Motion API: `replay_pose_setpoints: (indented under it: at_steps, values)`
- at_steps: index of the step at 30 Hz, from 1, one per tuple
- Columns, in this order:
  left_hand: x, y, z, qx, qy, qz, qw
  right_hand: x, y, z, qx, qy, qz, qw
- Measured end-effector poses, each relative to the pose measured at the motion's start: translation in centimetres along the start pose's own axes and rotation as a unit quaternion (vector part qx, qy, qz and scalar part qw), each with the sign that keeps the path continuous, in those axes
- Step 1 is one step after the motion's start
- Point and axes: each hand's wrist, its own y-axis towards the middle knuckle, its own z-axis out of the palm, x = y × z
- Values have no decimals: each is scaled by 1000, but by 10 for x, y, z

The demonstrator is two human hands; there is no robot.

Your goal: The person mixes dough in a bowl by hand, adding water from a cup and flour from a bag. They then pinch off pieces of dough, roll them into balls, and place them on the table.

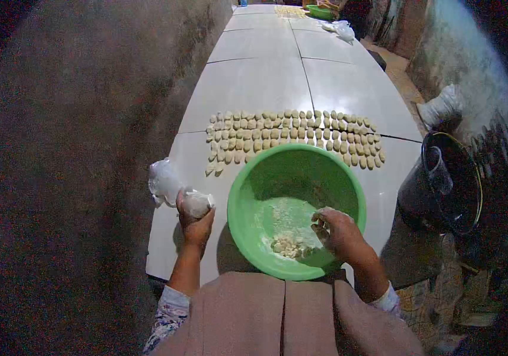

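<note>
My left hand [196, 222] is wrapped round a clear plastic bag [199, 203] with whitish contents, left of a big green basin [239, 231]. My right hand [338, 230] hangs over the basin's right side, its fingers curled and dusted white. Whether anything sits inside those fingers is hidden. At the bottom of the basin lie crumbly pale dough pieces [289, 244] and a spread of white powder [289, 213]. Beyond the rim, small oval dough pieces [266, 134] are laid out in several rows on the white tabletop [248, 83].
Another crumpled plastic bag [164, 180] sits at the table's left edge, close to the wall [106, 118]. A dark bucket [438, 184] stands to the right. Far down the table are a white bag [340, 29], more dough pieces [289, 11], another green basin [319, 11] and a person partly visible.
</note>
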Motion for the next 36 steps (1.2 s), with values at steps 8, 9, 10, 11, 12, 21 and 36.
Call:
replay_pose_setpoints:
  at_steps: [8,9,10,11,12,21,36]
  values:
    - [-84,-18,-14,76,-144,212,964,-2,-1,1,-30,7,-9,999]
    - [-97,-20,-16,77,-143,211,964,-5,0,4,-38,14,-18,999]
    - [-106,-21,-18,119,-58,267,955,-10,0,9,-49,2,-40,998]
    - [-114,-22,-18,159,28,322,933,-10,0,8,-51,3,-40,998]
    - [-121,-24,-16,186,88,326,923,-9,1,7,-41,-6,-36,999]
    - [-138,-51,9,249,255,419,835,-7,-4,7,-30,-14,3,999]
    - [-133,-49,14,253,286,421,823,-5,-4,8,-24,-9,-4,1000]
